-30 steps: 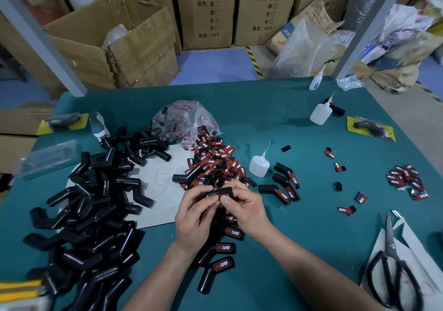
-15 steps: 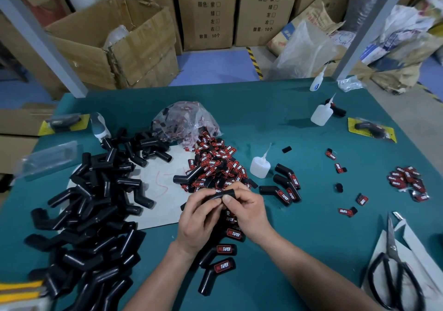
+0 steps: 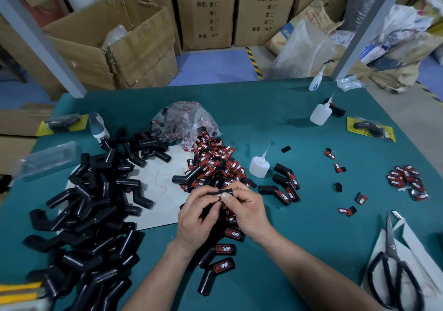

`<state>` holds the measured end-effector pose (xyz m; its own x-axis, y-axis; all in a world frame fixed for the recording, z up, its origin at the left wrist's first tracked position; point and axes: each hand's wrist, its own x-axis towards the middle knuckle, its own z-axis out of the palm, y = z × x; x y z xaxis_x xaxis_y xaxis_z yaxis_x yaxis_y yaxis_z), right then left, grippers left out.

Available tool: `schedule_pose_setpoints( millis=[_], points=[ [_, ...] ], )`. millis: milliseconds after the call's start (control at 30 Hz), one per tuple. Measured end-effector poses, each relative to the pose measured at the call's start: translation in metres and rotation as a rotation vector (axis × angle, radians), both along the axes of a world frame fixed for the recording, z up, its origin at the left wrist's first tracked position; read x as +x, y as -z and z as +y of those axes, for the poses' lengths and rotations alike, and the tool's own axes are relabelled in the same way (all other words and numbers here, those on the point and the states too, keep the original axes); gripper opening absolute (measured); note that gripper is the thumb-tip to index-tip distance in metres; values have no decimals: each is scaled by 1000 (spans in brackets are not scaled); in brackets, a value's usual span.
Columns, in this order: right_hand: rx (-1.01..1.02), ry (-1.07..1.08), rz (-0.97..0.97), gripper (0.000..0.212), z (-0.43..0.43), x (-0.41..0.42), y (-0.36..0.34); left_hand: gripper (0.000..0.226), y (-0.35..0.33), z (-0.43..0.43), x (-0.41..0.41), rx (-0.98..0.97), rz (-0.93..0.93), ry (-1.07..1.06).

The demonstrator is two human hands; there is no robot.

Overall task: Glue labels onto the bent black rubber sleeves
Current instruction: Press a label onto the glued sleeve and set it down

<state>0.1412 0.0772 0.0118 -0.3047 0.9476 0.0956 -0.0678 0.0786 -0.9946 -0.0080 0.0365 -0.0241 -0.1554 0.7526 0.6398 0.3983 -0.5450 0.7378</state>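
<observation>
Bent black rubber sleeves (image 3: pixel 91 217) lie heaped on the green table (image 3: pixel 275 121) left of the hands, larger than the pile of red-and-black labels (image 3: pixel 215 164) just beyond the hands. The left hand (image 3: pixel 199 217) and right hand (image 3: pixel 244 210) together pinch one sleeve (image 3: pixel 224 192) between fingertips, above labelled sleeves (image 3: pixel 221 258). A small glue bottle (image 3: pixel 259 165) stands right of the labels.

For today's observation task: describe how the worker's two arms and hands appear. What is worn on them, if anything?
Both forearms come in bare from the bottom edge: no sleeves reach into view. The left hand and right hand wear no gloves. No watch, bracelet or ring shows on the parts visible, though some fingers are hidden behind one another. Nothing is marked or taped on either arm.
</observation>
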Motion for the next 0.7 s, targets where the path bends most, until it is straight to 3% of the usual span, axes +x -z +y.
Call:
schedule_pose_setpoints(
  millis=[700],
  points=[
    [-45, -16, -4, 31, 1, -1, -1, 14, 0, 1, 2, -11, -40, -17]
  ],
)
